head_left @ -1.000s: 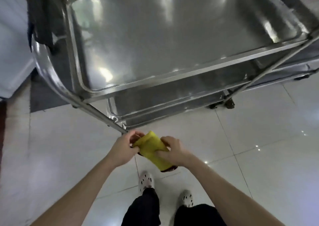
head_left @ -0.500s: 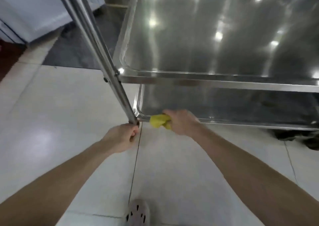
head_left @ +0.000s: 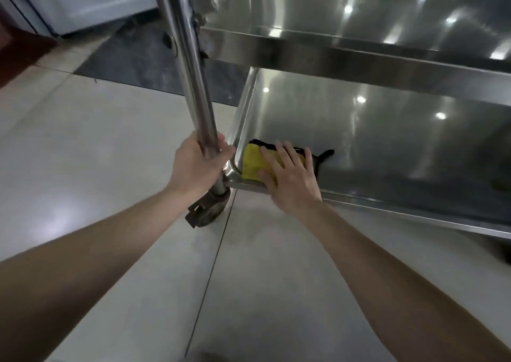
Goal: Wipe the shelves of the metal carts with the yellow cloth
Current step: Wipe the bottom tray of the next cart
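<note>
The yellow cloth, edged in black, lies folded in the near left corner of the metal cart's bottom shelf. My right hand presses flat on the cloth with straight fingers. My left hand grips the cart's upright corner post just above the shelf's corner. A higher shelf overhangs the bottom one.
A rusty caster wheel sits under the post on the pale tiled floor. A dark mat lies behind the cart, with a white cabinet at the back left. Another dark wheel shows at the right edge.
My view dropped closer to the cart. My right hand moved the cloth from the shelf's rim onto the bottom shelf and flattened on it. My left hand stays on the post.
</note>
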### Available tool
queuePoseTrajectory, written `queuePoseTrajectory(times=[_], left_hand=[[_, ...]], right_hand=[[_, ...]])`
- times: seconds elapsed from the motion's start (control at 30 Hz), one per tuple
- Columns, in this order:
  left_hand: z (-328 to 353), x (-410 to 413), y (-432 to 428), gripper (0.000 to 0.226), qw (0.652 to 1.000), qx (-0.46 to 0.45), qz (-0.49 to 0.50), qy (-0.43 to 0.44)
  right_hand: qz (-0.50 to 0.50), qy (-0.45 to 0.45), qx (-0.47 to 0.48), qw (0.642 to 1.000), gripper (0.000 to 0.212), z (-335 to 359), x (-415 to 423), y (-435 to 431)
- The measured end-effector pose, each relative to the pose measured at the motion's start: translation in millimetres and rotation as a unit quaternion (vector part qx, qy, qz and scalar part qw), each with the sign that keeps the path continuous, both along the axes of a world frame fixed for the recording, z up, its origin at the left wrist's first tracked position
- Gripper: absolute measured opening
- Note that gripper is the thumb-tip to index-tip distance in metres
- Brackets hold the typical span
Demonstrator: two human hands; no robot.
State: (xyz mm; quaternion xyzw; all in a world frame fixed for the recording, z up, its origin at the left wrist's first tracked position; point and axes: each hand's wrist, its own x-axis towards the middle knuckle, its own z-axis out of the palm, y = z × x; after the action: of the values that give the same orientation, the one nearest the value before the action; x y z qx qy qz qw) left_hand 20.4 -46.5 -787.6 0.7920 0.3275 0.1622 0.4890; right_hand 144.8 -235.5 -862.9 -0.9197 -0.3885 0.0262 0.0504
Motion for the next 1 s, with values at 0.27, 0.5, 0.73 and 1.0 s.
queuePoseTrajectory(times=[0.27,0.5,0.73,1.0], left_hand=[[-20,22,-19,0.061,0.981,-0.054,0.103,-0.156],[-26,23,-16,0.051,0.978,-0.049,0.083,-0.183],[-24,23,-17,0.046,0.976,-0.047,0.093,-0.19],[-23,22,-19,0.043,0.976,-0.053,0.101,-0.184]], right_hand=[[0.001,-0.046,0.022,0.999,0.066,-8,-22,-10],[-0.055,0.044,-0.011,0.997,0.069,4,103,74],[-0.062,0.088,0.03,0.994,0.057,10,63,62],[-0.078,0.025,0.024,0.996,0.063,1,61,97]])
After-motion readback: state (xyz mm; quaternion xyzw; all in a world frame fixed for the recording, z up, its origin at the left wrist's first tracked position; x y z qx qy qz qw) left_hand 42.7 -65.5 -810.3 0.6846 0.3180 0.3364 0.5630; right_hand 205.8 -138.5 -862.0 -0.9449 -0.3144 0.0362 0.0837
